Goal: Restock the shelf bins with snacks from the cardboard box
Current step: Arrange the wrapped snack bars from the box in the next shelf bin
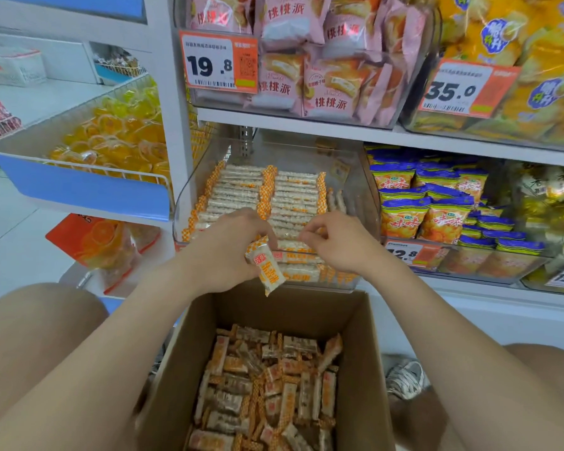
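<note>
Shelf bin (355,187) beside crisp packets (404,218), cardboard box (355,340) below — left hand (222,252) grips snack bar (267,266), right hand (336,245) unclear

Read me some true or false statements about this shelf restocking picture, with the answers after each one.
The left hand grips a wrapped snack bar. True.
The cardboard box is empty. False: it holds many bars.
The clear bin at the hands holds neat rows of bars. True.
The tag by the pink packets reads 35.0. False: it reads 19.8.
The right hand reaches into the box. False: it is up at the bin.
</note>
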A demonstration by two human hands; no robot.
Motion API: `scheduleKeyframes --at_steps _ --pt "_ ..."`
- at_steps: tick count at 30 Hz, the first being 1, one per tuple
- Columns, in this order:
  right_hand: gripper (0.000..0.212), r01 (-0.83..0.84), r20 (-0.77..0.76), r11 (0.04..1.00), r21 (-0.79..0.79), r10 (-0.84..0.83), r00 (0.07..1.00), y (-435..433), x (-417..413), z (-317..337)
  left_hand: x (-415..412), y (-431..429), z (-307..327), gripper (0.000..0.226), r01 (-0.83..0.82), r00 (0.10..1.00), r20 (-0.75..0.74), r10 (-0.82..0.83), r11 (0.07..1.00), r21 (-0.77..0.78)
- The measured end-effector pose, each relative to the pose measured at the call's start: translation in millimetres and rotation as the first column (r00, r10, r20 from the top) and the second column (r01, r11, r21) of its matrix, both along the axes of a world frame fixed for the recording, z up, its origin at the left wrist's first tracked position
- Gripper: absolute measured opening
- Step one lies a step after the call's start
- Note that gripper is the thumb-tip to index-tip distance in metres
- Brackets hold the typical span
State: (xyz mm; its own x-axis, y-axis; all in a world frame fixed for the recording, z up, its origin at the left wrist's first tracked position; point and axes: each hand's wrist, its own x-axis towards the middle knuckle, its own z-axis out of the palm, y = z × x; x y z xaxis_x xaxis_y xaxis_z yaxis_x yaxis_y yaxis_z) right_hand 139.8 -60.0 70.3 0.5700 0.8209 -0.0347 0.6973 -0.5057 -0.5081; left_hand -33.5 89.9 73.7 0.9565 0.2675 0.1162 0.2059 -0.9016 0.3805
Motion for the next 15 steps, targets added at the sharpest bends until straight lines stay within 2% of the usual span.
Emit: scheduleKeyframes --at_steps 4,6,7,10,15 --pt "0.013 0.065 -0.008 0.993 0.095 -0.065 0.998 2 -4 1 1 1 -6 0.021 -0.01 1.0 0.011 0.011 0.999 -0.03" --pt "0.004 0.059 -0.014 0.989 0.136 -0.058 0.998 -1 -4 5 2 2 -8 0.02 -0.047 0.998 0.03 0.048 0.998 -0.028" --pt "0.007 0.052 -0.002 0.988 0.146 -0.052 0.999 -3 -3 5 2 3 -9 0.02 -0.068 0.997 0.041 0.069 0.998 -0.017" --pt "0.027 0.042 0.022 0.994 0.101 -0.044 0.999 -4 1 2 1 0 -13 0.021 -0.105 0.99 0.1 0.101 0.994 0.029" --pt "0.015 -0.03 0.07 0.999 0.014 0.029 0.997 -4 6 3 0 -4 -21 0.029 -0.097 0.992 0.093 0.086 0.987 0.129"
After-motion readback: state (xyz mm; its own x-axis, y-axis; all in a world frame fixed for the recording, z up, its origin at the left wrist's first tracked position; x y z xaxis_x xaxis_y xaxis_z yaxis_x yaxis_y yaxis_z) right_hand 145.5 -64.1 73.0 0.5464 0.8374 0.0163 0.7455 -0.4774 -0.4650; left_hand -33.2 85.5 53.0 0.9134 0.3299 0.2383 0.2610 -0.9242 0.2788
